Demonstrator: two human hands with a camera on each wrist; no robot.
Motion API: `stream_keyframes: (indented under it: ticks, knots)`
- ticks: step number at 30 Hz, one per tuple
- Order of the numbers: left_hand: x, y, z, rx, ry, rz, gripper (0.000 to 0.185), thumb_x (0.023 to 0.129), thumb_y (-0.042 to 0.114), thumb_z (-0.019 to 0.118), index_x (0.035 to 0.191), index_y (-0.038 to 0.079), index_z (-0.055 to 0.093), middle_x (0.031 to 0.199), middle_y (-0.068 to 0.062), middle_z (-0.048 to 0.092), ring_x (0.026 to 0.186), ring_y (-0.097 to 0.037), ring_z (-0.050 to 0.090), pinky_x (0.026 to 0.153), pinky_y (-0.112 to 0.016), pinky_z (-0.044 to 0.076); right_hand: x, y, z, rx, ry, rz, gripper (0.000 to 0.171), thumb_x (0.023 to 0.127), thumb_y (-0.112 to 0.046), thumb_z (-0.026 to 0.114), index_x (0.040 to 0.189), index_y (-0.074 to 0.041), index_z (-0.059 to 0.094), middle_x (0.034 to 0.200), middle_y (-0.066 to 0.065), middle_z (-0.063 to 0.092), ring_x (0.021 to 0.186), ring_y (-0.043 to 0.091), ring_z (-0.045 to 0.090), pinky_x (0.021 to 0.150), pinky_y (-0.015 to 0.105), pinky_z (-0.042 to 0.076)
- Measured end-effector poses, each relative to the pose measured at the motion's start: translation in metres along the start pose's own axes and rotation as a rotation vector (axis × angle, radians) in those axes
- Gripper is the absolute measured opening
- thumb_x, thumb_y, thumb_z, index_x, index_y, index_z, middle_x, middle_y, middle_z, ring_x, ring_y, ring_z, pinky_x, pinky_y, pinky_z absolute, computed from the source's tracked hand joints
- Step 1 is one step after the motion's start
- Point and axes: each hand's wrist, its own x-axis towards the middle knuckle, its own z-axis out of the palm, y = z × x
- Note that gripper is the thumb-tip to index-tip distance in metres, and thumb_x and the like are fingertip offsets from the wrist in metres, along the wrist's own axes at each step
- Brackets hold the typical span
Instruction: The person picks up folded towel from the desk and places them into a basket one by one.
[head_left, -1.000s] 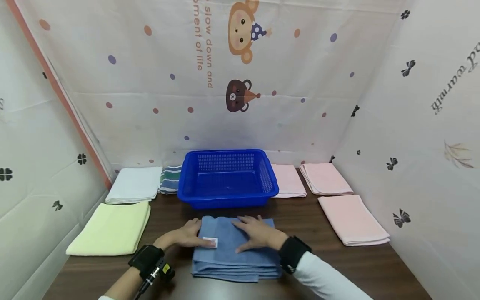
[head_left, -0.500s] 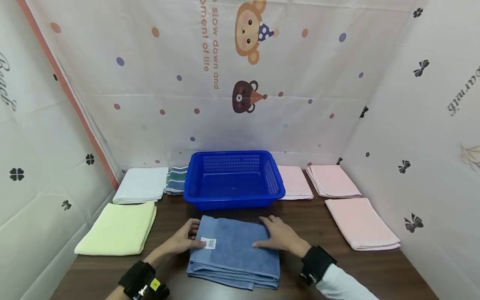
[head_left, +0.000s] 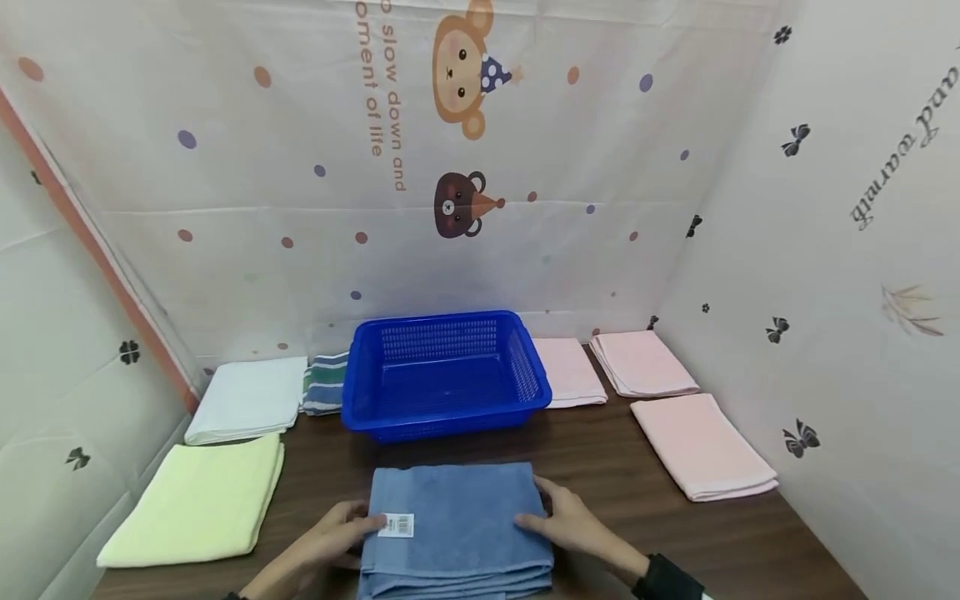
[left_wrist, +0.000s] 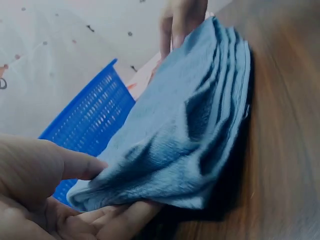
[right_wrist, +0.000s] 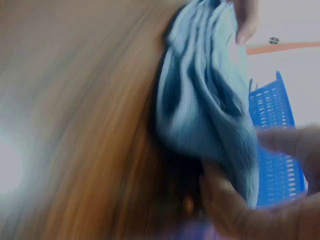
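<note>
The blue towel [head_left: 457, 517], folded in layers, is on the near side of the basket [head_left: 450, 419], apart from it. The left hand [head_left: 326, 543] pinches the end toward the basket's left — thumb on top by the label [head_left: 397, 526], fingers beneath. The right hand [head_left: 568, 523] pinches the opposite end likewise. This two-ended grip presumably keeps the layers together; both ends appear raised off the surface [head_left: 315, 467], while contact at the middle cannot be told.

Left of the basket: the striped towel [head_left: 326, 383] just beside it, then the white towel [head_left: 251, 398], with the yellow towel [head_left: 197, 500] nearer the person. Right of it: one pink towel [head_left: 568, 372] partly hidden by the rim, two more pink towels [head_left: 645, 364] farther right. The basket's near wall stands as a barrier before its interior — a patterned cloth [head_left: 570, 150] hangs behind.
</note>
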Motion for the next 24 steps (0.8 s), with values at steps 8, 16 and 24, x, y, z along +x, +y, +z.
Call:
stream_keyframes:
  ticks: [8, 16, 24]
  knots:
    - [-0.012, -0.01, -0.011, -0.126, -0.09, -0.063, 0.061, 0.099, 0.029, 0.065, 0.131, -0.019, 0.048, 0.105, -0.011, 0.071, 0.089, -0.015, 0.071, 0.078, -0.04, 0.063, 0.006, -0.011, 0.012, 0.543, -0.148, 0.398, 0.068, 0.098, -0.02, 0.064, 0.142, 0.022, 0.034, 0.125, 0.027, 0.061, 0.108, 0.031, 0.068, 0.089, 0.046, 0.059]
    - [-0.009, -0.015, -0.006, -0.171, -0.077, -0.013, 0.061, 0.098, 0.025, 0.066, 0.133, -0.019, 0.044, 0.105, -0.01, 0.071, 0.09, -0.016, 0.07, 0.078, -0.04, 0.063, -0.003, -0.004, 0.013, 0.709, -0.14, 0.433, 0.068, 0.094, -0.019, 0.07, 0.141, 0.019, 0.038, 0.109, 0.014, 0.068, 0.093, 0.018, 0.069, 0.082, 0.034, 0.062]
    - [0.009, -0.003, -0.002, -0.111, 0.125, -0.07, 0.067, 0.099, 0.024, 0.065, 0.141, -0.021, 0.038, 0.11, -0.02, 0.068, 0.091, -0.021, 0.068, 0.076, -0.042, 0.062, 0.019, -0.008, 0.019, 0.742, -0.063, 0.396, 0.067, 0.099, -0.019, 0.06, 0.151, 0.009, 0.029, 0.123, 0.016, 0.066, 0.101, 0.018, 0.067, 0.087, 0.036, 0.06]
